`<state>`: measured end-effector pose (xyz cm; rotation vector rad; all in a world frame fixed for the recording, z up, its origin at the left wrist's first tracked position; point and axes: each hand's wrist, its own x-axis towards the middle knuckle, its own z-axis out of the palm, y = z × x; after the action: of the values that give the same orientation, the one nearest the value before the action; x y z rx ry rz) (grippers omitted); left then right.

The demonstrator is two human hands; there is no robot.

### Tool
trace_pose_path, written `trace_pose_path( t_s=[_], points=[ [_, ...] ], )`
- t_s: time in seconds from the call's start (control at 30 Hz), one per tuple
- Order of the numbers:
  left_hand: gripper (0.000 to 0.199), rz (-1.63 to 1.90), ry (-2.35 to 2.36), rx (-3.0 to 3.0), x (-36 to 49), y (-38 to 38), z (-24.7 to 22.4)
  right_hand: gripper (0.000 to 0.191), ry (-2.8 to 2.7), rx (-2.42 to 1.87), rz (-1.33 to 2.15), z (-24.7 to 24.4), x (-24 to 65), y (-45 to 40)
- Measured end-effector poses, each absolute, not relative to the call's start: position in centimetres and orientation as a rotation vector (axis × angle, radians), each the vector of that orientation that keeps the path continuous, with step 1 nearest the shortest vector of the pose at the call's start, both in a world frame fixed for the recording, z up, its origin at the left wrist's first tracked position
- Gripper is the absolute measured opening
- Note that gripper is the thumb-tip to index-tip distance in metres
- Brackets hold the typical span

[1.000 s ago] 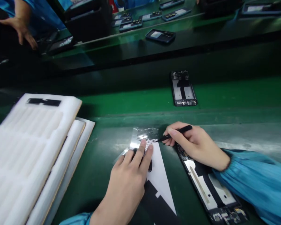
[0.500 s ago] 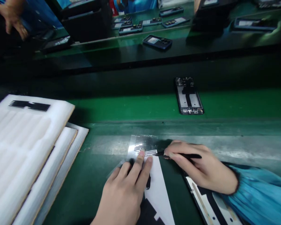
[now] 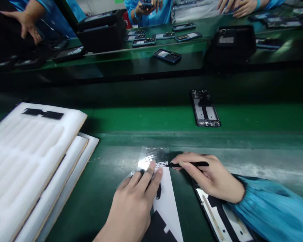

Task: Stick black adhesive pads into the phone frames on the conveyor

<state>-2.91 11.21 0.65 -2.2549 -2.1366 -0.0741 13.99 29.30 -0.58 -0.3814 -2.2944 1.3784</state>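
Observation:
My left hand (image 3: 133,201) lies with its fingers stretched out, its fingertips pressing on a clear sheet of small dark dots (image 3: 148,156) and a white strip with dots (image 3: 162,164). Under that hand is a white backing sheet (image 3: 169,198) with black cut-out shapes on it. My right hand (image 3: 207,173) pinches black tweezers (image 3: 195,164), their tips at the right end of the dotted strip. Partly beneath my right forearm lies an open phone body (image 3: 217,215) with a black flex strip.
Another opened phone (image 3: 205,107) lies on the green belt ahead. White foam trays (image 3: 27,161) are stacked at the left. On the far ledge are several phones (image 3: 168,55) and black bins (image 3: 231,45). Co-workers' hands (image 3: 238,7) show at the back.
The view has tilted up slightly, showing more of the back. The right hand and tweezers have shifted a little left, the tips staying at the dotted strip. The left hand holds its place.

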Motion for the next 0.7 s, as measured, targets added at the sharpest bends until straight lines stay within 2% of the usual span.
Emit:
trace_pose_path(
  t_s=[0.17,0.27,0.4,0.5,0.63,0.7],
  points=[
    [0.061,-0.073,-2.112,-2.247,-3.1,11.0,0.5,0.023,-2.159,-0.495,1.505,-0.7,13.7,29.2],
    [0.062,-0.089,-2.119,-2.250,-3.4,10.8,0.4,0.031,-2.040,-0.575,1.546,-0.3,14.3,29.9],
    [0.052,-0.566,-2.178,-2.197,-3.4,10.0,0.7,0.040,-2.045,-0.745,1.383,0.2,17.3,30.9],
    [0.046,-0.949,-2.449,-2.027,-3.0,9.7,1.2,0.040,-2.078,-0.852,1.278,0.1,19.6,31.0],
    [0.029,-1.200,-2.878,-1.766,-2.1,10.5,2.0,0.037,-2.090,-0.854,1.301,-0.2,20.4,30.5],
    [0.028,-1.333,-3.102,-1.540,-1.7,11.2,2.5,0.035,-2.090,-0.823,1.324,-0.2,20.2,30.2]
  ],
)
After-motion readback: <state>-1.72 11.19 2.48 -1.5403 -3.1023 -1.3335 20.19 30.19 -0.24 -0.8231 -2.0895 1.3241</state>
